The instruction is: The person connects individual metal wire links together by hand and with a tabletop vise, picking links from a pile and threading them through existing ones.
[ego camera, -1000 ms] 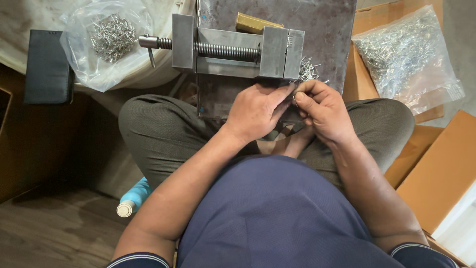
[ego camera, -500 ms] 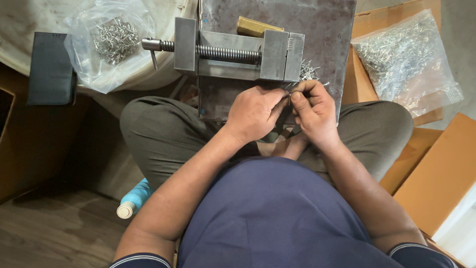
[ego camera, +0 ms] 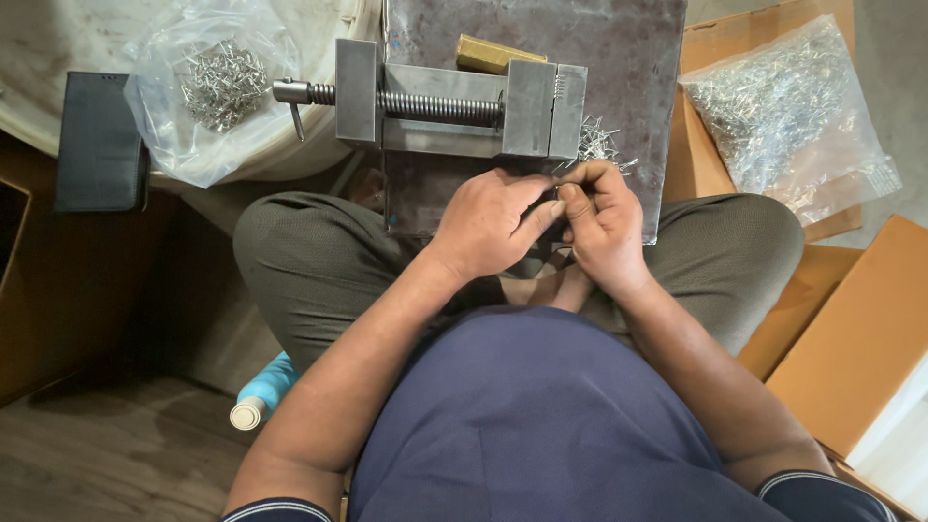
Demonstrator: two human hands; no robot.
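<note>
- Pinching something tiny between my two hands, right in front of my lap: my left hand (ego camera: pixel 488 222) and my right hand (ego camera: pixel 601 224) meet fingertip to fingertip.
- My left hand is curled, its thumb pressed against the right hand's fingertips; the fingers are closed round something too small to make out clearly.
- My right hand is closed too, its fingers bent in towards the left thumb, and a thin small metal piece (ego camera: pixel 562 174) shows just at the tips.
- Both hands sit just below the grey steel bench vise (ego camera: pixel 454 101), with its threaded screw running across and its handle sticking out at the left.
- Beside the vise, just above my right hand, lies a loose heap of small shiny metal clips (ego camera: pixel 599 145), on the dark worn metal plate (ego camera: pixel 619 48) that carries the vise.
- A yellowish brass block (ego camera: pixel 493 53) rests on the plate behind the vise.
- Off to my left, a clear plastic bag of metal clips (ego camera: pixel 217 82) lies well apart from my hands, next to a flat black case (ego camera: pixel 100 155).
- Off to my right, a bigger clear plastic bag of silvery parts (ego camera: pixel 783 111) lies on brown cardboard (ego camera: pixel 860 329).
- Down by my left knee, a light blue bottle with a white cap (ego camera: pixel 261 391) lies on the wooden floor (ego camera: pixel 106 454).
</note>
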